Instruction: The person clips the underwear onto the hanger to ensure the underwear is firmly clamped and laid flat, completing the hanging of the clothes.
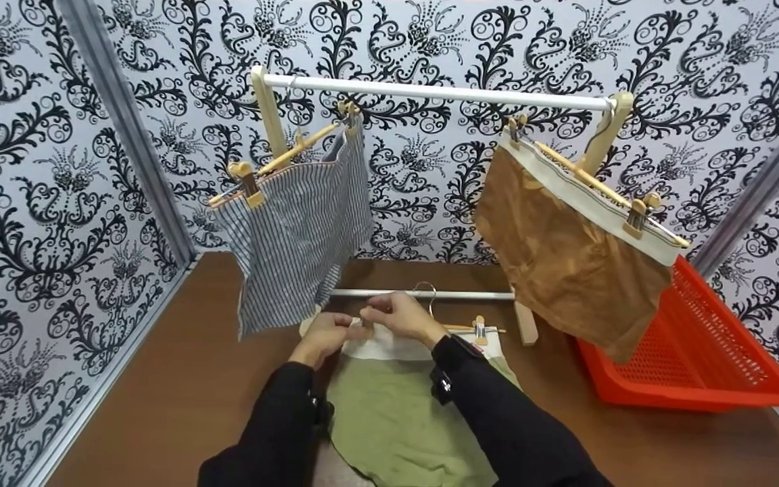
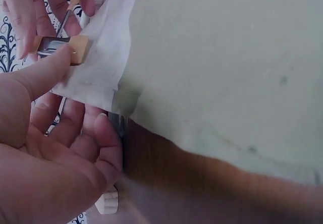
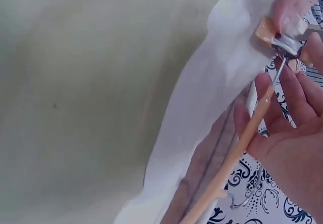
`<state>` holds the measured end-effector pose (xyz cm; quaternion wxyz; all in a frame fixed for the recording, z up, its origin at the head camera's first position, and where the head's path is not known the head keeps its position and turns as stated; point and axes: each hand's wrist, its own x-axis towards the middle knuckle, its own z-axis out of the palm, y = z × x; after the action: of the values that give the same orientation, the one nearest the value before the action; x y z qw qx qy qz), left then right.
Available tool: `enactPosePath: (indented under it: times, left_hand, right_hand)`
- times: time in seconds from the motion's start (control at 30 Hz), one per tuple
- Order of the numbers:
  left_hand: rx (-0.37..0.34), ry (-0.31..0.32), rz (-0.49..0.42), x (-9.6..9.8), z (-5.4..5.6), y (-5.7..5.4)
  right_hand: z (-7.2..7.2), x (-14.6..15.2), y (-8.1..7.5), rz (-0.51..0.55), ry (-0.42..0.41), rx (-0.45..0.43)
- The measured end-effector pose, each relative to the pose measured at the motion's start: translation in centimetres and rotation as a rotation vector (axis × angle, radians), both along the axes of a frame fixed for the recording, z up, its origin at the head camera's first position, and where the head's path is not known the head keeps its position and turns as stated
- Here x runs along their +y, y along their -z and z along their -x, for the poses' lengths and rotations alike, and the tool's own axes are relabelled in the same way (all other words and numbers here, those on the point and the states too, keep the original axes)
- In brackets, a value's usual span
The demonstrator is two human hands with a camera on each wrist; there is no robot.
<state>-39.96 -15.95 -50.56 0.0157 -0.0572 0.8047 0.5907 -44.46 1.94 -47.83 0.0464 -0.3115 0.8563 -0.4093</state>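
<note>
A green garment (image 1: 403,406) with a white waistband (image 1: 389,346) lies below a wooden clip hanger, whose bar (image 3: 232,161) runs along the waistband in the right wrist view. At the waistband's left corner, my left hand (image 1: 325,336) pinches the cloth, its thumb against a wooden clip (image 2: 79,49) and its fingers behind the fabric. My right hand (image 1: 399,314) grips the rear end of that same clip, with fingers around the hanger's metal end. A second clip (image 1: 480,329) sits on the right part of the waistband. Whether the left clip bites the cloth is hard to tell.
Overhead, a white rail (image 1: 430,93) on wooden posts carries a striped garment (image 1: 295,230) at left and a brown garment (image 1: 565,250) at right, both clipped to hangers. A lower white rod (image 1: 477,295) lies behind my hands. A red basket (image 1: 694,396) stands at right.
</note>
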Motion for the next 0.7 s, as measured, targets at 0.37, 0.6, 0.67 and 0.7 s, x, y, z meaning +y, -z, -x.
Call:
enactPosePath:
  times: [0.37, 0.6, 0.67, 0.7]
  left_hand:
    - [0.067, 0.029, -0.030, -0.48, -0.25, 0.34]
    - [0.210, 0.031, -0.018, -0.52, -0.44, 0.34]
    - [0.230, 0.043, -0.027, -0.63, -0.54, 0.24]
    - [0.233, 0.049, -0.031, -0.67, -0.60, 0.21]
  right_hand:
    - [0.45, 0.51, -0.23, 0.001, -0.047, -0.001]
    - [0.47, 0.52, 0.32, 0.092, -0.015, 0.037]
    - [0.48, 0.57, 0.53, 0.129, -0.012, 0.065]
    - [0.50, 0.60, 0.64, 0.151, -0.012, 0.077]
